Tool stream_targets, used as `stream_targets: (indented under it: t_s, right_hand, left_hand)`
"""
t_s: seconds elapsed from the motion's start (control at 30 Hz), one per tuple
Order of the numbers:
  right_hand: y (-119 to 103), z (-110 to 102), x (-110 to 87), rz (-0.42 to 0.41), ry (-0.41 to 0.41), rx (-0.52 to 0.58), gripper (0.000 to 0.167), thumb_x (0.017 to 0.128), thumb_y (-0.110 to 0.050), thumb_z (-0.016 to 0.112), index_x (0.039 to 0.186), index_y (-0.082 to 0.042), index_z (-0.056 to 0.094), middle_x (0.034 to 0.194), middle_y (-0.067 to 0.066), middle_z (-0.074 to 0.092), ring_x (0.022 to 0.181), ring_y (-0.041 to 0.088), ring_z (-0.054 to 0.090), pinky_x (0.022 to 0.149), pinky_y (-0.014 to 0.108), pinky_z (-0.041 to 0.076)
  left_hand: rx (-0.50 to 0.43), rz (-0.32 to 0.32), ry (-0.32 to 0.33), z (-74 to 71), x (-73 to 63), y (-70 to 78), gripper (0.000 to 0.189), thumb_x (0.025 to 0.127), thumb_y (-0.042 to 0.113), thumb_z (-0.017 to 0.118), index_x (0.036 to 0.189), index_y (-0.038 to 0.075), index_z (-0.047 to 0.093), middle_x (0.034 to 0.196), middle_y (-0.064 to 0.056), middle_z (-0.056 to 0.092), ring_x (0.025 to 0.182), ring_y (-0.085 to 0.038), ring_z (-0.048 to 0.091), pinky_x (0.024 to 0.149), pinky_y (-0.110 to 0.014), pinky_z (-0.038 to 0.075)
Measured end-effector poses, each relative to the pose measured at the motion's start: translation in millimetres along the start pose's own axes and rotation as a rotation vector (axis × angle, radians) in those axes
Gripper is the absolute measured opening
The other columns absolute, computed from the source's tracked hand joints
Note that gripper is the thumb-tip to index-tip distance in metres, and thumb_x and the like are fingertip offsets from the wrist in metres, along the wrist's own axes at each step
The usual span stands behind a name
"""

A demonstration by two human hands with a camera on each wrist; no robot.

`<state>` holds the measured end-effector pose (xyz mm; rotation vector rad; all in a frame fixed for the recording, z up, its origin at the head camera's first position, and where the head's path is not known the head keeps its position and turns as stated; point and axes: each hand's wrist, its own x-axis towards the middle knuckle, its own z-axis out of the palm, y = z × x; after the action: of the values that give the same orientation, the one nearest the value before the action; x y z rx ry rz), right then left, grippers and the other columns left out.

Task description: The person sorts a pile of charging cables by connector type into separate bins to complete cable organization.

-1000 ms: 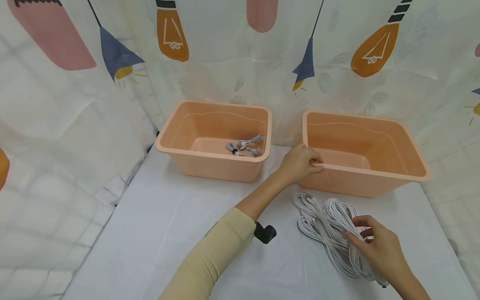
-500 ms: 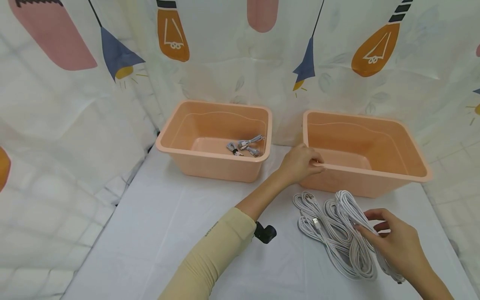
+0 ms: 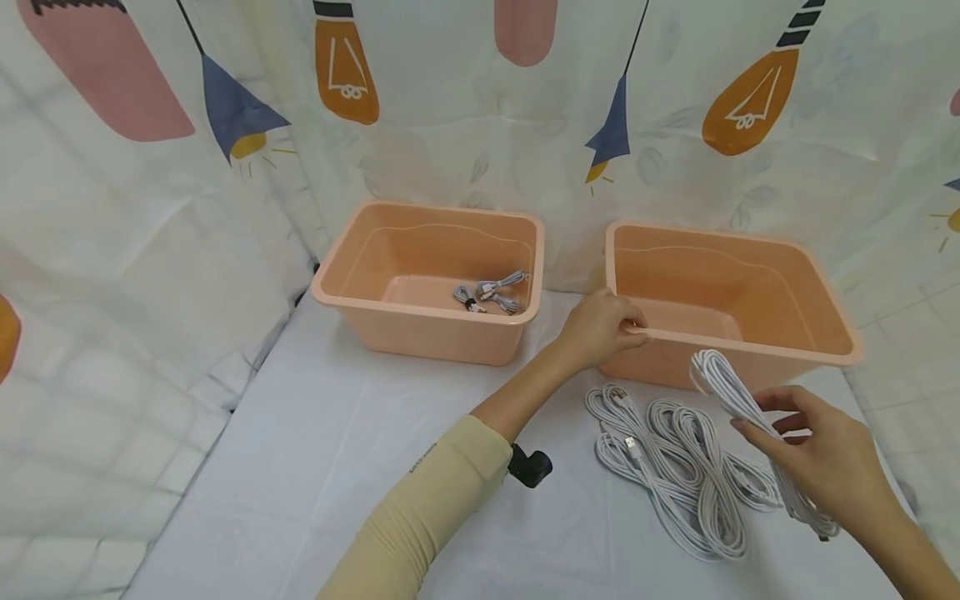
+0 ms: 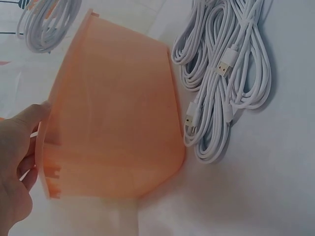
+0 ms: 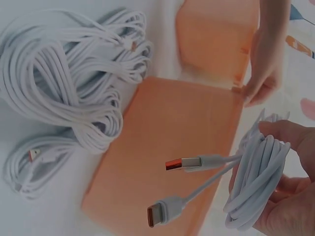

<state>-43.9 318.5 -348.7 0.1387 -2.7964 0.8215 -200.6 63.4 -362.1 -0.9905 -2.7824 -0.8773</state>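
My left hand [image 3: 600, 329] pinches the front rim, near the left corner, of the right peach plastic bin [image 3: 660, 360]. The left wrist view also shows that hand's fingers [image 4: 30, 118] on the rim. A bundled white USB cable [image 3: 727, 385] is in my right hand [image 3: 825, 446], gripped between thumb and fingers, in front of this bin. In the right wrist view its USB-A plug [image 5: 184, 163] and USB-C plug [image 5: 165, 211] dangle from the bundle. Several more white coiled cables [image 3: 712, 517] lie piled on the table below, some plugs visible.
A second peach bin [image 3: 427, 332] on the left holds a few small grey bundled cables [image 3: 495, 287]. A white cloth covers the table [image 3: 315, 467]. Behind the bins hangs a patterned curtain [image 3: 450, 100]. A black piece [image 3: 531, 468] sticks out by the left sleeve [image 3: 420, 500].
My right hand has lifted one cable bundle off the pile and moved it right and up toward the right bin. The left hand stays on the rim.
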Motion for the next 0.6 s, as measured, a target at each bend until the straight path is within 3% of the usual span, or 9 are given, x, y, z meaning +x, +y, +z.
stream_targets:
  t_s: [0.1,0.23,0.47,0.53,0.6]
  right_hand:
    - [0,-7,8.0,-0.008,0.002,-0.007,0.036,0.081,-0.015,0.091,0.109,-0.004,0.071,0.095,-0.011,0.075,0.073,-0.022,0.052,0.054,0.010,0.046]
    - [-2,-16,20.2,-0.008,-0.021,-0.047,0.039,0.083,-0.016,0.090,0.110,0.002,0.070,0.103,0.025,0.074,0.071,-0.016,0.056,0.051,0.014,0.046]
    - [-3,-29,43.0,-0.019,-0.037,-0.061,0.042,0.087,-0.016,0.087,0.116,0.007,0.067,0.111,0.035,0.071,0.074,-0.025,0.046,0.051,0.017,0.047]
    - [-3,-32,49.6,-0.019,-0.042,-0.064,0.044,0.088,-0.016,0.086,0.118,0.009,0.066,0.112,0.036,0.070,0.074,-0.009,0.063,0.051,0.017,0.046]
    - [-3,-34,55.7,-0.017,-0.042,-0.070,0.044,0.089,-0.016,0.086,0.118,0.009,0.066,0.112,0.037,0.069,0.073,-0.009,0.063,0.051,0.017,0.046]
  left_hand:
    - [0.025,0.002,-0.016,-1.5,0.0,1.0,0.020,0.097,0.035,0.079,0.108,0.019,0.084,0.100,0.006,0.079,0.090,-0.011,0.055,0.074,-0.021,0.043]
    - [0.096,0.027,-0.046,-3.0,0.9,2.0,0.021,0.099,0.037,0.076,0.109,0.020,0.082,0.101,0.007,0.078,0.091,-0.012,0.056,0.075,-0.022,0.044]
    - [0.319,0.121,-0.102,-2.5,3.5,4.4,0.021,0.104,0.039,0.067,0.113,0.022,0.077,0.103,0.007,0.076,0.097,-0.016,0.062,0.082,-0.028,0.049]
    - [0.387,0.153,-0.097,-2.9,2.8,5.7,0.021,0.106,0.040,0.065,0.113,0.022,0.075,0.105,0.007,0.076,0.099,-0.016,0.064,0.084,-0.028,0.050]
    - [0.444,0.187,-0.078,-2.9,1.7,6.9,0.022,0.107,0.040,0.063,0.113,0.023,0.074,0.106,0.007,0.076,0.099,-0.016,0.065,0.084,-0.028,0.052]
